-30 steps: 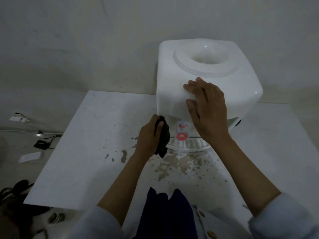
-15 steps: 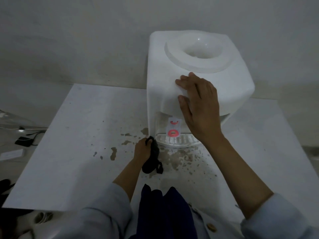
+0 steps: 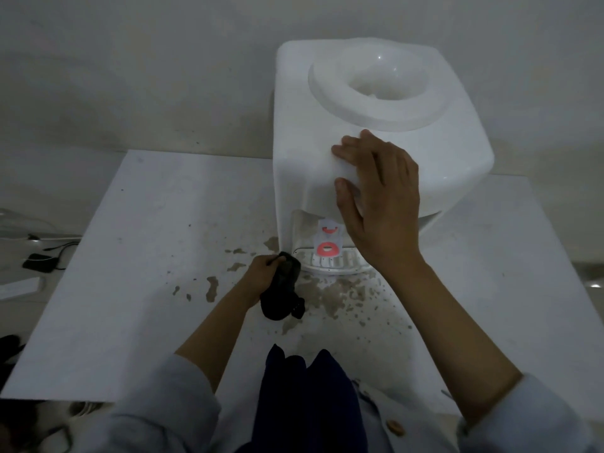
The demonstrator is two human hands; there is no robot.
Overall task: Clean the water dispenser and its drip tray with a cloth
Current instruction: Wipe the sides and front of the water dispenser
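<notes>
A white water dispenser [image 3: 366,132] stands on a white table [image 3: 147,256], its round top well empty. At its foot sits the slotted white drip tray [image 3: 333,264], under a tap with red marks [image 3: 327,248]. My left hand [image 3: 261,277] grips a black cloth [image 3: 282,291] at the dispenser's lower left corner, beside the tray's left end. My right hand [image 3: 379,201] lies flat on the dispenser's front top edge, fingers spread and thumb down the front face.
Brown stains and chipped patches [image 3: 330,294] spot the table in front of the tray. A grey wall stands close behind the dispenser. On the floor to the left lie a black adapter with cables [image 3: 39,261] and a white strip [image 3: 19,287].
My left hand has gone down with the cloth from the dispenser's front face to the table by the tray. My right hand has stayed on the dispenser.
</notes>
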